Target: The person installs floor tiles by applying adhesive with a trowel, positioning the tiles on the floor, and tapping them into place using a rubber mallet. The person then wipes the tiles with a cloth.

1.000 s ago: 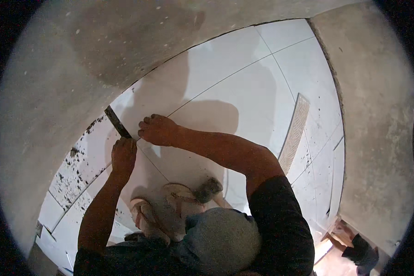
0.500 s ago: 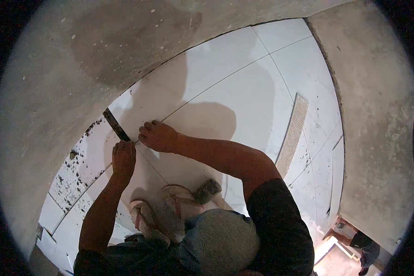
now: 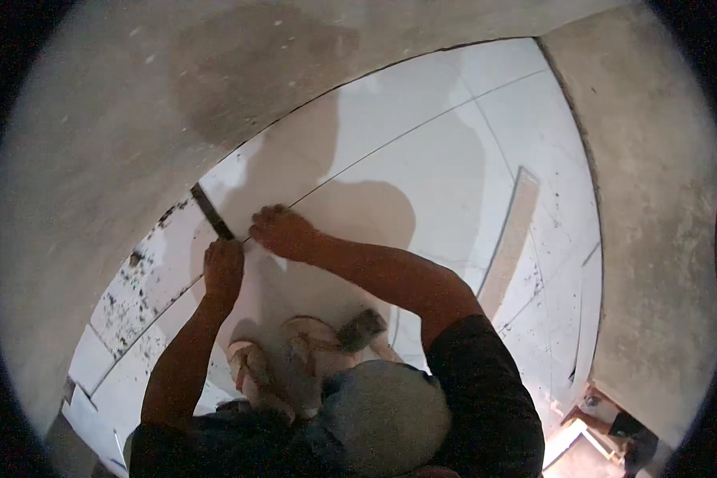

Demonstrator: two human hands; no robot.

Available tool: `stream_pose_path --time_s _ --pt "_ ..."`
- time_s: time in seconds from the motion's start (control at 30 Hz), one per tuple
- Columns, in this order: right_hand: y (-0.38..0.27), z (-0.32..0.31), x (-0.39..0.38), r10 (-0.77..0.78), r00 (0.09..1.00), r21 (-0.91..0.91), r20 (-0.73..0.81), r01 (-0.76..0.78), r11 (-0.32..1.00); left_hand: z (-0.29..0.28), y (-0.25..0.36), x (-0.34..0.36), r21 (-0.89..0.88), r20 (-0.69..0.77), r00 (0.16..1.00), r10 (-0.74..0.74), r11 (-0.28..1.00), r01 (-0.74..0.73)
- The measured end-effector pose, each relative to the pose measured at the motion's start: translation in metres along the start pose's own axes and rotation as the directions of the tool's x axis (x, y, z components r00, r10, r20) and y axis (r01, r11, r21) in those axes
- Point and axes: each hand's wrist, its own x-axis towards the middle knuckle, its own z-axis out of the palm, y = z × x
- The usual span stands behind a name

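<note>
White floor tiles (image 3: 390,151) lie under both my hands. A dark narrow strip (image 3: 212,211) runs from the wall to the fingers of my left hand (image 3: 225,269); whether it is a gap between tiles or a separate piece I cannot tell. The left fingers are bent and pressed together at its near end, and what they grip, if anything, is hidden. Just to the right, my right hand (image 3: 283,233) rests palm down on the tile beside a thin joint line, its fingers slightly apart and holding nothing visible.
A rubber mallet (image 3: 362,330) with a dark head lies by my sandalled feet (image 3: 311,342). A long tile offcut (image 3: 511,243) sits to the right. Dark mortar crumbs (image 3: 127,315) litter the left tiles. Concrete walls (image 3: 653,183) border the floor. Another person (image 3: 633,438) is at lower right.
The view has shifted slightly, moving the scene a little to the right. Both hands stay at nearly the same spot on the tiles.
</note>
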Motion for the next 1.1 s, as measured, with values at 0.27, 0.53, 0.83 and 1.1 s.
stream_pose_path --time_s 0.27,0.53,0.83,1.1 --pt "-0.009 0.005 -0.046 0.403 0.909 0.232 -0.105 -0.372 0.899 -0.003 0.033 -0.045 -0.195 0.076 0.973 -0.22 0.953 0.23" --pt "-0.002 0.0 -0.058 0.493 0.868 0.037 -0.057 -0.492 0.87 -0.021 0.085 -0.102 -0.152 0.289 0.957 -0.007 0.987 0.053" --pt "-0.005 0.039 0.013 0.391 0.911 -0.207 -0.132 -0.411 0.888 -0.061 0.031 -0.156 -0.452 0.466 0.751 0.468 0.856 -0.253" --pt "-0.118 0.044 0.073 0.427 0.901 0.463 -0.075 -0.348 0.815 -0.169 -0.091 -0.23 -0.179 0.851 0.523 -0.034 0.919 0.351"
